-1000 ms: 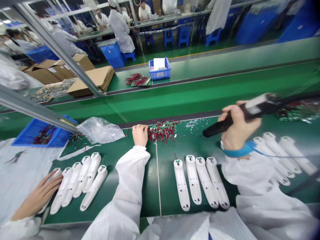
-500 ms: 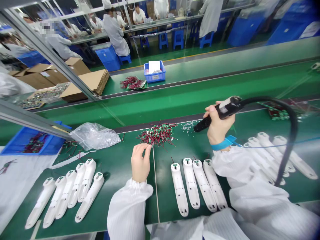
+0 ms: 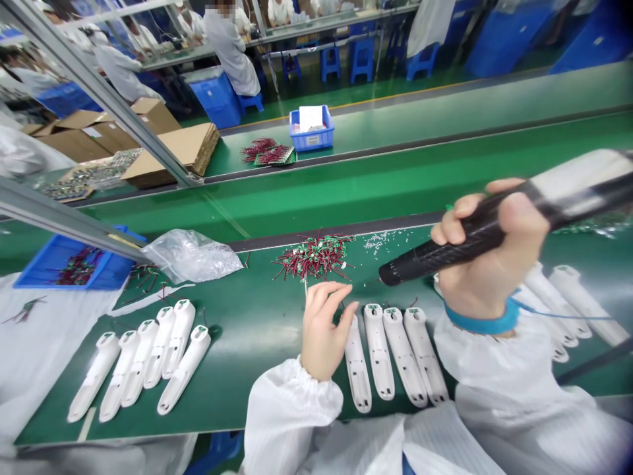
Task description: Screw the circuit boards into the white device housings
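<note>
My right hand (image 3: 487, 264) is wrapped round a black electric screwdriver (image 3: 420, 260), its bit end pointing left above the table. My left hand (image 3: 324, 330) is open, thumb apart from the fingers, over the top end of a white plastic shell (image 3: 357, 369); whether it touches the shell is unclear. Beside that shell lie several more white shells (image 3: 380, 356), small green circuit boards showing in their top openings. Small pale screws (image 3: 383, 243) are scattered left of and beyond the screwdriver tip. Past my left hand sits a pile of small circuit boards with dark red wires (image 3: 316, 257).
Another group of white shells (image 3: 143, 363) lies on the left. Near it are a clear plastic bag (image 3: 192, 257) and a blue bin (image 3: 37, 270) of wired boards. More shells (image 3: 583, 297) lie beyond my right arm. A metal post (image 3: 99, 92) slants across the left.
My right hand has brought the screwdriver nearer, and it looms larger. My left hand has moved right, from near the wired pile to the leftmost shell of the near group. The view has shifted slightly.
</note>
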`<state>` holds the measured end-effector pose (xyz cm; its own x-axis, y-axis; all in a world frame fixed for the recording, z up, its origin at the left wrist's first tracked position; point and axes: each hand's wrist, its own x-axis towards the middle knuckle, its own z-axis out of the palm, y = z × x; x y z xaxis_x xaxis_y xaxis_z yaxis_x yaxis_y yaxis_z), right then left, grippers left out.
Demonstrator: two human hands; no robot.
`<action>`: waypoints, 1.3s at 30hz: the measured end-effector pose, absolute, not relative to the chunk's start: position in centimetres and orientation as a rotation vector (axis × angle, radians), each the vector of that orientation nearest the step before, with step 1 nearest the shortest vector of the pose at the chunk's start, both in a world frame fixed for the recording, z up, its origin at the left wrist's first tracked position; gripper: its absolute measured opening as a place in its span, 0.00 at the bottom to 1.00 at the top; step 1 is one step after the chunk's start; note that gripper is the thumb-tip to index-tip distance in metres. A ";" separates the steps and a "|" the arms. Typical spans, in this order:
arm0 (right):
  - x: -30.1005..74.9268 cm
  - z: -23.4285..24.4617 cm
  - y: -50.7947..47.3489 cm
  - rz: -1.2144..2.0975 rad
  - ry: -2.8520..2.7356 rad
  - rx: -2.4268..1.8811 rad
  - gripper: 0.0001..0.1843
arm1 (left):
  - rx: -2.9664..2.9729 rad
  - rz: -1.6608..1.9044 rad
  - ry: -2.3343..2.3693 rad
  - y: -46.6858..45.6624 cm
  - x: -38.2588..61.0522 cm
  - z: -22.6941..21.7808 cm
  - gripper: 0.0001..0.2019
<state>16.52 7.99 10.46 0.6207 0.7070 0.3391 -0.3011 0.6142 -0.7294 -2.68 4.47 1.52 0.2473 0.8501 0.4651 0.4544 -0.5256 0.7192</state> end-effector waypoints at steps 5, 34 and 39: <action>15.7 12.5 6.3 0.731 -0.670 -0.688 0.14 | 2.025 1.207 1.125 4.3 -1.7 1.7 0.07; 13.1 12.8 6.9 0.892 -0.735 -0.673 0.15 | 1.979 1.211 1.076 3.7 -3.7 1.8 0.05; 12.2 13.4 7.1 0.979 -0.845 -0.662 0.23 | 1.951 1.218 1.043 3.1 -3.2 1.7 0.06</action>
<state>12.17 7.10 13.44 0.3007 0.9031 0.3066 -0.4349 0.4160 -0.7986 -3.20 3.08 1.71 0.2681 0.8583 0.4377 0.3003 -0.5061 0.8085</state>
